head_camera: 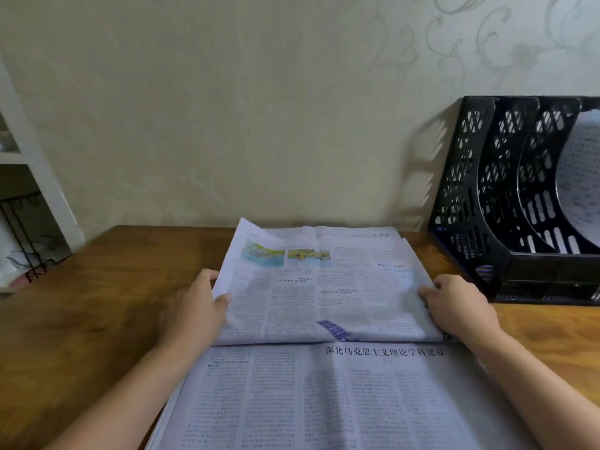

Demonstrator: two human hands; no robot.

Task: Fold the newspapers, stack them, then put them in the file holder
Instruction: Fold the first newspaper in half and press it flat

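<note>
A folded newspaper (pixel 318 287) with small colour pictures lies mid-table, raised at its far left corner. My left hand (pixel 198 306) grips its left edge, thumb on top. Its right edge is gripped by my right hand (pixel 457 303), fingers curled over the paper. A second newspaper (pixel 324 397) with a bold headline lies spread out nearer to me, partly under the folded one. The black mesh file holder (pixel 480 196) stands at the back right of the table, with a curled newspaper (pixel 581 177) in one of its slots.
The wooden table (pixel 107 303) runs up to a pale patterned wall. A white shelf unit (pixel 39 177) and a black wire stand (pixel 22 238) are off the table's left edge.
</note>
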